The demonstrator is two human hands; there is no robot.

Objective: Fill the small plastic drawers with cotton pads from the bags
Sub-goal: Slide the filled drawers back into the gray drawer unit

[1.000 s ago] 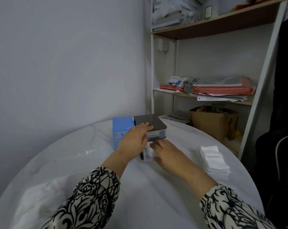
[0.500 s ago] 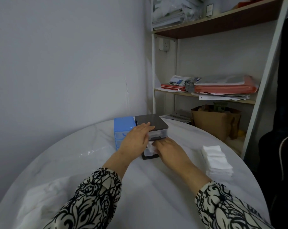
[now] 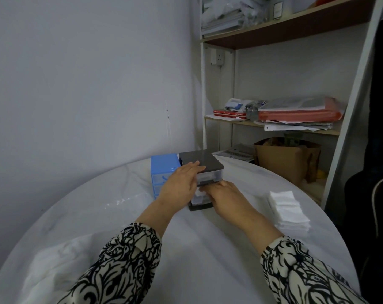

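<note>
A small black-framed drawer unit (image 3: 202,160) with clear drawers stands at the far side of the white round table (image 3: 197,240), and a blue drawer unit (image 3: 163,164) stands right beside it on the left. My left hand (image 3: 181,185) rests flat on the black unit's top front edge, fingers straight. My right hand (image 3: 225,194) is against the front of a lower clear drawer, where white pads show; its fingertips touch the drawer face. A stack of white cotton pads (image 3: 287,210) lies on the table to the right.
A crumpled clear plastic bag (image 3: 54,257) lies at the table's near left. Behind the table a shelf rack (image 3: 274,126) holds papers and folders, with a cardboard box (image 3: 282,161) below it. A dark bag hangs at the right edge.
The pulled-out clear drawer has slid back into the black unit under my right hand. My left hand has stayed on the unit's top.
</note>
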